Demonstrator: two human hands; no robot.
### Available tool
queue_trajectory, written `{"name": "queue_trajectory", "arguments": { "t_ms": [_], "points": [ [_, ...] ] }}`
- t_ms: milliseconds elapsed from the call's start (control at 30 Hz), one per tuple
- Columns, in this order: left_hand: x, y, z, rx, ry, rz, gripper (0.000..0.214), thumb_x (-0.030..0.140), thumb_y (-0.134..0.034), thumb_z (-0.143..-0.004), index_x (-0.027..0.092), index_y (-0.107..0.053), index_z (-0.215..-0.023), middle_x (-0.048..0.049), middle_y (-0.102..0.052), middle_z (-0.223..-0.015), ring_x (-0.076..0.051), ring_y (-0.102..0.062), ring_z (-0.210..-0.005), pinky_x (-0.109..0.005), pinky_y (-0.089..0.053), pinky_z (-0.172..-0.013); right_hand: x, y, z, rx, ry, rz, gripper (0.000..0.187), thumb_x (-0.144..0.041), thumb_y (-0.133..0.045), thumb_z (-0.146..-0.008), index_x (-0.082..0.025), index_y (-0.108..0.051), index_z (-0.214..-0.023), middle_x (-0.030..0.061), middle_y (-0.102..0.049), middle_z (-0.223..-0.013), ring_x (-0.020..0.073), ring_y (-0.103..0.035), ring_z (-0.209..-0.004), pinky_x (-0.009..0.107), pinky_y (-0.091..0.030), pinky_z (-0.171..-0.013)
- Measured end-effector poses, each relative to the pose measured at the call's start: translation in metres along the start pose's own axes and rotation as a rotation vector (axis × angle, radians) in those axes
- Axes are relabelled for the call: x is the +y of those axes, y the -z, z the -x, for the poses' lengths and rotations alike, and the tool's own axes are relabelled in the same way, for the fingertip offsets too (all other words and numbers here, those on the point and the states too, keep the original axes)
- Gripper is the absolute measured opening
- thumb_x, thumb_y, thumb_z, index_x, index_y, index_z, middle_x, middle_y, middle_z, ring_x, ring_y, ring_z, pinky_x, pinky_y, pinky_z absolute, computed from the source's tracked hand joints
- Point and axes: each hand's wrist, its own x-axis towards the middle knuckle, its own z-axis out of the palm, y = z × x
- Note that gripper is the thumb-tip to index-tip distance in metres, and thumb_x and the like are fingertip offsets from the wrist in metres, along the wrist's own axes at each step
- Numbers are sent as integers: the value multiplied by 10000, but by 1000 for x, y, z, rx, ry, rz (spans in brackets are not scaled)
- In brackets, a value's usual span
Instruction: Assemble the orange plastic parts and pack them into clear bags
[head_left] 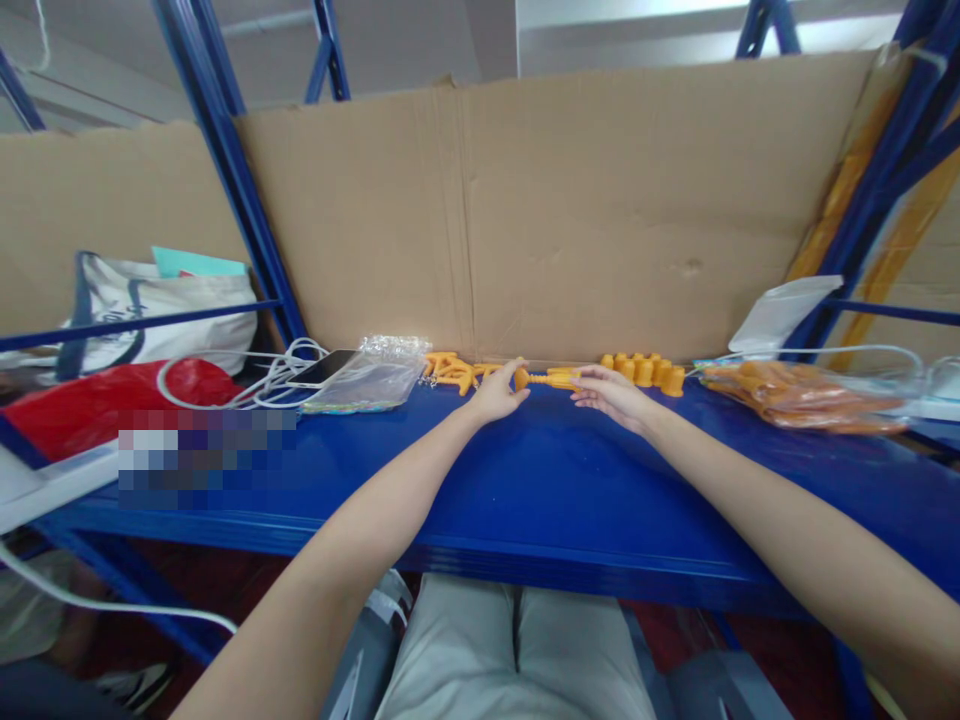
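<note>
Left hand (497,394) is pinching an orange piece (520,379), fingers half closed; right hand (613,394) is bending loosely nearby, its grip unclear from here.

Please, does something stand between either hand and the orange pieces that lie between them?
Nothing visible stands in the way. The left hand is at the left end of the orange pieces, the right hand at their right end. The orange cylinders are farther right, outside that gap.
</note>
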Motion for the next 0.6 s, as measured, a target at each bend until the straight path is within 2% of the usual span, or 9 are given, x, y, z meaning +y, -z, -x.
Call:
{"name": "queue_trajectory", "arguments": {
  "t_ms": [67,133,233,300,400,500,600],
  "points": [
    [-2,0,0,24,-6,16,636,151,-629,-764,167,-404,-1358,-145,-557,-1271,-166,-659,-842,-341,-534,-818,5,3,-6,42,114,41,235,-189,-730,-689,-201,-545,-833,-13,-632,-739,103,-608,-627,246,-513,-635],
    [-6,1,-1,47,-18,-11,659,153,-619,-766,156,-374,-1378,-168,-482,-1362,-213,-635,-1008,-375,-510,-905,9,7,-12,96,268,137,279,-252,-742,-672,-200,-548,-865,-2,-634,-787,125,-617,-680,281,-516,-677],
    [-11,8,-1,63,-51,-161,580,160,-597,-771,141,-433,-1326,-152,-482,-1369,-257,-512,-1224,-408,-411,-1046,11,12,-21,176,502,407,288,-314,-698,-715,-195,-551,-933,34,-634,-862,175,-620,-767,336,-509,-711],
    [-15,14,-2,51,-42,-273,529,151,-571,-776,140,-467,-1294,-139,-495,-1361,-253,-444,-1293,-389,-360,-1090,9,13,-25,175,649,675,258,-307,-655,-761,-185,-561,-968,71,-629,-934,213,-611,-866,366,-494,-755],
    [-21,20,-2,7,88,-412,514,153,-534,-786,114,-475,-1295,-165,-450,-1406,-259,-400,-1330,-370,-330,-1106,2,13,-26,68,806,1085,196,-242,-577,-830,-173,-568,-1014,112,-601,-1054,237,-575,-991,370,-454,-828],
    [-27,23,-1,-47,271,-510,578,192,-540,-783,128,-438,-1348,-184,-380,-1465,-307,-345,-1364,-447,-303,-1108,-3,10,-27,-48,832,1453,196,-189,-476,-891,-154,-563,-1064,137,-579,-1109,230,-569,-960,348,-421,-808],
    [-31,24,1,-149,374,-539,600,243,-523,-805,189,-410,-1392,-162,-352,-1494,-335,-286,-1393,-523,-285,-1094,-6,5,-32,-164,844,1763,232,-151,-385,-929,-135,-581,-1051,141,-596,-1059,225,-558,-913,338,-376,-777]
  ]
}}
